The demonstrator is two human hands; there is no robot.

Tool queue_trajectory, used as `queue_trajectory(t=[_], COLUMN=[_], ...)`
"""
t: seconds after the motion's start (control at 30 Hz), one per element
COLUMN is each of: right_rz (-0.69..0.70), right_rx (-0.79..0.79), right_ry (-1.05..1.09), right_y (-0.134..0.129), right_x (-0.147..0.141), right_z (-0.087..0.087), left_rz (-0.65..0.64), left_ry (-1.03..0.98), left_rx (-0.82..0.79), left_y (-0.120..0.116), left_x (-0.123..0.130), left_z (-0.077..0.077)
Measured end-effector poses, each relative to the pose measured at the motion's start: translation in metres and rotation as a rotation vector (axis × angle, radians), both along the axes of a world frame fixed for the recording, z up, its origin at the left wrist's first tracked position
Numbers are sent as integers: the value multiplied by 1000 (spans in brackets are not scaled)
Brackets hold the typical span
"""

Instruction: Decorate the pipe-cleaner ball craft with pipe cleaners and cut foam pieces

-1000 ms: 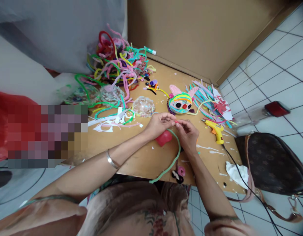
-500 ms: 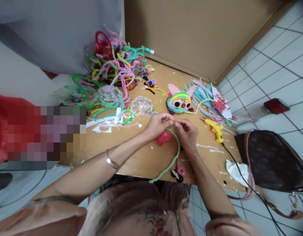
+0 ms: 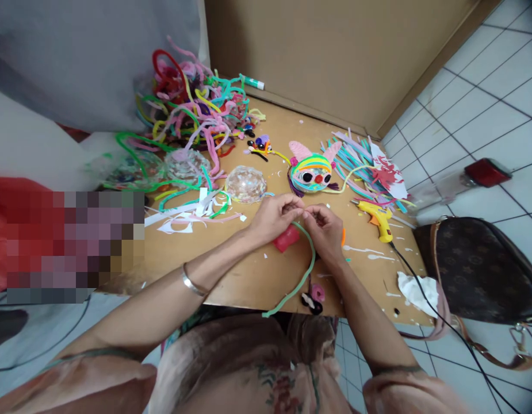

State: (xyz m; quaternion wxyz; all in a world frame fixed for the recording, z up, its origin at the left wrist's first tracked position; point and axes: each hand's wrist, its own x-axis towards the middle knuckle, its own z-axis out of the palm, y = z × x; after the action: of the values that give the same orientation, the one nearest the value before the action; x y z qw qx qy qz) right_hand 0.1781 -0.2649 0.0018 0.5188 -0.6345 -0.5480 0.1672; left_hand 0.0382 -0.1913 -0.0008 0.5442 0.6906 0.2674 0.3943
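My left hand (image 3: 276, 217) and my right hand (image 3: 325, 231) meet above the middle of the table, thumbs and fingertips pinched together. Whatever lies between them is tiny and mostly covered by the fingers. A pale green pipe cleaner (image 3: 309, 267) curves from under my left fingers down to the table's front edge; whether it is held there I cannot tell. Below my left hand sits a shiny red object (image 3: 286, 238), partly covered. Beyond my hands stands a decorated mask-like face (image 3: 314, 175) with pink ears, black eyes and a red nose.
A tangle of coloured pipe cleaners (image 3: 196, 109) fills the back left, near a clear faceted dome (image 3: 246, 184) and paper scraps (image 3: 179, 223). On the right are a yellow glue gun (image 3: 380, 221) with its cord, crumpled tissue (image 3: 416, 290) and a brown bag (image 3: 485, 270).
The small red bit that showed between my fingertips is now hidden by them. My hands stay pinched together, with only slight finger movement. The whole view has shifted a little.
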Motion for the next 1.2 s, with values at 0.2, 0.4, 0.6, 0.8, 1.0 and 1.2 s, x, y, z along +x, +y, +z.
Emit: queue_trajectory(t=[0.2, 0.4, 0.6, 0.8, 1.0, 1.2], right_rz=[11, 8, 23, 20, 9, 24], right_rx=[-38, -59, -81, -89, -76, -79], right_ry=[235, 321, 365, 394, 439, 452], right_y=[1, 3, 3, 2, 5, 5], right_x=[1, 3, 1, 0, 0, 1], right_z=[1, 0, 1, 2, -2, -3], left_rz=[11, 6, 8, 29, 27, 22], left_ry=[-90, -169, -189, -191, -198, -194], left_rx=[-134, -286, -328, -342, -364, -356], left_y=[1, 3, 2, 1, -1, -3], left_x=[2, 4, 4, 4, 5, 6], left_z=[-3, -4, -3, -2, 0, 0])
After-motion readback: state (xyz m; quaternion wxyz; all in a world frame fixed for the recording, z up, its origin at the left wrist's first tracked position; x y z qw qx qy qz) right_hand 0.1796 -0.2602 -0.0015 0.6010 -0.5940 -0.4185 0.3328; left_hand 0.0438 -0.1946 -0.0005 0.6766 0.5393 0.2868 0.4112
